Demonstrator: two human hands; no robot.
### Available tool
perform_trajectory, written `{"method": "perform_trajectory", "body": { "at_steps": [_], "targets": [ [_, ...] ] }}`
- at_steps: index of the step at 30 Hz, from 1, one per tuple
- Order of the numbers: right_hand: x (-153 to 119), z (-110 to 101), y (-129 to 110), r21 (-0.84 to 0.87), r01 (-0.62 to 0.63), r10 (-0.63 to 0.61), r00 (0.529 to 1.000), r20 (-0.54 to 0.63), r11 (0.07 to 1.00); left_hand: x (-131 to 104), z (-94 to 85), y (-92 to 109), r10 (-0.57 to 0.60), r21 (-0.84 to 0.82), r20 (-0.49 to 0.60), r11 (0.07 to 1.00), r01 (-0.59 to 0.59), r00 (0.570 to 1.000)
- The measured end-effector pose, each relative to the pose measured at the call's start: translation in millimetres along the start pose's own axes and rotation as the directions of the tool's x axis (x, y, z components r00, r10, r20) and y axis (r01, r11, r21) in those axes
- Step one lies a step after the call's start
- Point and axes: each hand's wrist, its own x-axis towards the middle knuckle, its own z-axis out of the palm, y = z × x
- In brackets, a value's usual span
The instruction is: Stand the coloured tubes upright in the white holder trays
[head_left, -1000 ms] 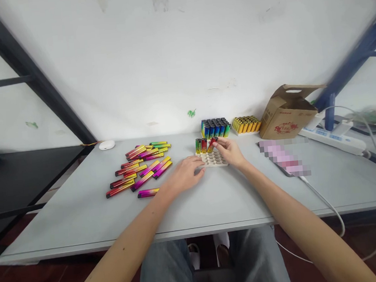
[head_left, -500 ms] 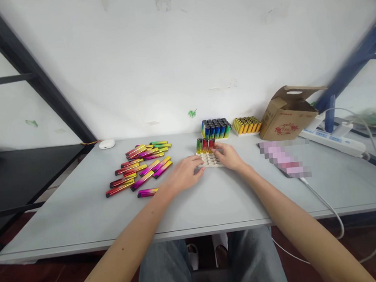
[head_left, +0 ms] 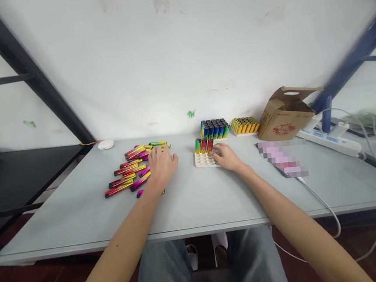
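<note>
My left hand (head_left: pixel 162 163) is over the right side of a loose pile of lighters (head_left: pixel 129 168), red-yellow, purple-yellow and green ones lying flat. Its fingers are stretched forward and apart, and the fingertips partly hide the lighters beneath. A white tray (head_left: pixel 203 160) with rows of holes lies to the right. Along its back row stand a green lighter (head_left: pixel 197 146) and two red lighters (head_left: pixel 204 146), upright. My right hand (head_left: pixel 227 156) grips the tray's right edge, with thumb and fingers bent beside the rightmost red lighter.
Behind the tray stands a full block of blue-green lighters (head_left: pixel 215 130), beside a tray of yellow lighters (head_left: pixel 246 126). An open cardboard box (head_left: pixel 284 117), a power strip (head_left: pixel 333 141) and a blurred pink phone (head_left: pixel 280 157) with a cable are at right. A white earbud case (head_left: pixel 106 144) sits at back left.
My left hand has left the white tray and moved left over the lighter pile. My right hand has stayed at the tray's right side.
</note>
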Motion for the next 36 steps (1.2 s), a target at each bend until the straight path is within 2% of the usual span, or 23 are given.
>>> {"method": "perform_trajectory", "body": {
  "at_steps": [3, 6, 10, 14, 18, 25, 31, 36],
  "targets": [
    [-1, 0, 0, -0.005, 0.009, -0.009, 1.000, 0.001, 1.000, 3, 1.9, -4, -0.012, 0.030, 0.069, 1.000, 0.010, 0.998],
    [-2, -1, -1, -0.007, 0.015, -0.015, 1.000, 0.004, 1.000, 10, 0.3, -15, -0.027, 0.008, 0.039, 1.000, 0.027, 0.999],
    [-3, -2, -3, -0.027, 0.028, -0.028, 0.999, 0.022, 0.999, 20, -1.3, -41, -0.170, 0.020, -0.042, 0.985, 0.171, 0.985],
    [-4, -2, -5, -0.078, 0.032, -0.028, 0.998, 0.054, 0.996, 23, 3.6, -58, -0.263, 0.044, 0.042, 0.964, 0.261, 0.964],
    [-4, -2, -3, -0.073, 0.033, -0.030, 0.998, 0.047, 0.997, 22, 7.6, -58, -0.236, 0.053, 0.050, 0.971, 0.233, 0.970],
    [-3, -1, 1, -0.046, 0.039, -0.037, 0.998, 0.043, 0.998, 24, 2.5, -54, -0.244, 0.044, 0.065, 0.970, 0.241, 0.968],
    [-5, -1, -1, 0.060, -0.032, 0.034, 0.999, -0.032, 0.998, 23, 2.1, -52, -0.228, 0.041, 0.046, 0.973, 0.226, 0.973],
    [-5, -2, -3, 0.098, -0.055, 0.063, 0.995, -0.076, 0.994, 24, -1.3, -49, -0.214, 0.046, 0.089, 0.976, 0.211, 0.973]
  ]
}}
